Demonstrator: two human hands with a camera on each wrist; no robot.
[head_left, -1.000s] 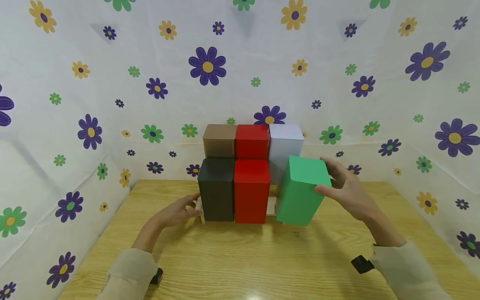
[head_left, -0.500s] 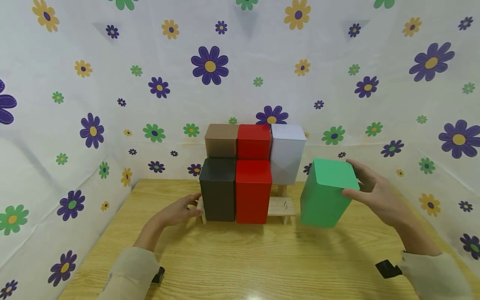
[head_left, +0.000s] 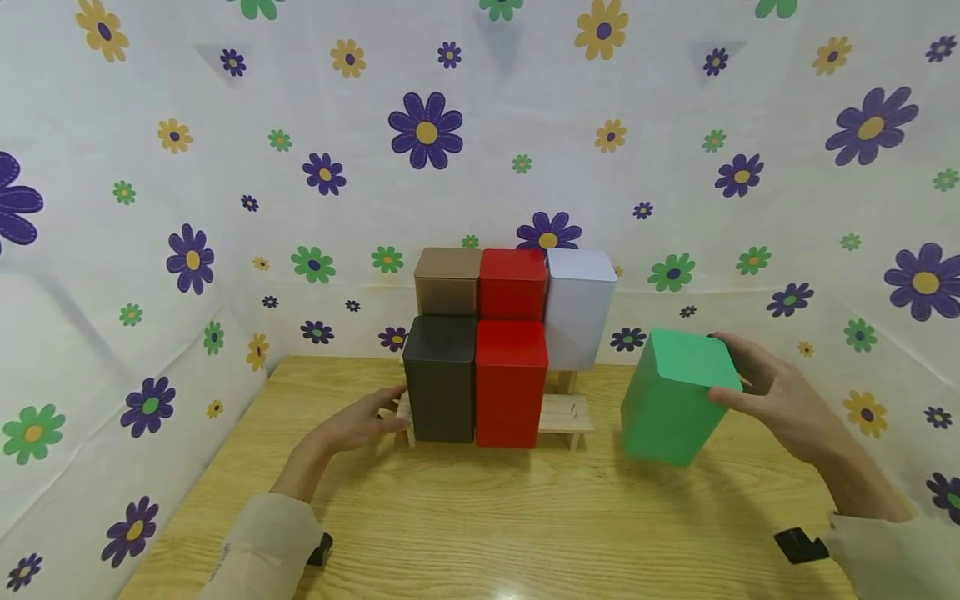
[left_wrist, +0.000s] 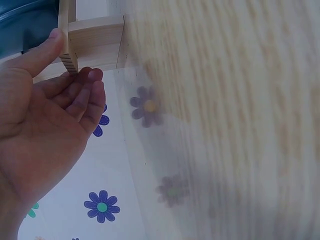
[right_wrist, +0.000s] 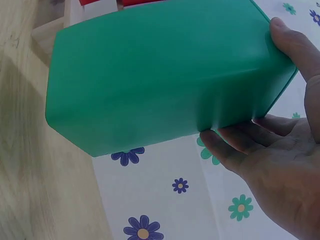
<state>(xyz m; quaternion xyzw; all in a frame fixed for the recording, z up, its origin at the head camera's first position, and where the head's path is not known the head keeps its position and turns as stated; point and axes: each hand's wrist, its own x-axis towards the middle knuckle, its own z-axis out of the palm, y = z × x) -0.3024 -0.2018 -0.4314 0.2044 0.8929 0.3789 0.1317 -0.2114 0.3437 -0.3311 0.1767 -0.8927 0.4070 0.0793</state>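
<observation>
My right hand grips a green rectangular box near its top, thumb on one side and fingers on the other. The box is tilted, held to the right of a small wooden tiered rack. At the rack's left end, my left hand pinches the wooden edge between thumb and fingers. On the rack's front step stand a black box and a red box. Behind them are a brown box, a second red box and a white box, partly hidden by the front row.
A wood-grain table lies under everything. White cloth walls with printed flowers enclose its back and both sides. The rack's bare front right step is beside the front red box.
My right hand has lifted the green box off the rack's front right step and carried it to the right. My left hand stays at the rack's left end.
</observation>
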